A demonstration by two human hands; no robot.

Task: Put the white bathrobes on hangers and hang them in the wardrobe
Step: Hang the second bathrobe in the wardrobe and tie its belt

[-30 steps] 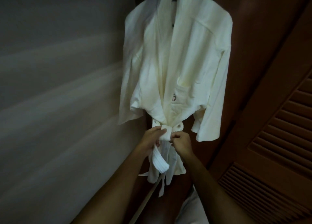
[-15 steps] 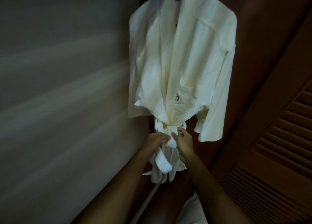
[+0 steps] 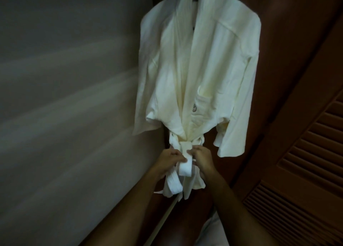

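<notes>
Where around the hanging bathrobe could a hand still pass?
Free: between the bathrobe and the louvred door, along the dark wood panel. Tight: its other sleeve lies against the grey wall. Crowded: the belt, gripped by left hand and right hand.

Dim, soft-focus view, dark shadowed edges
</notes>
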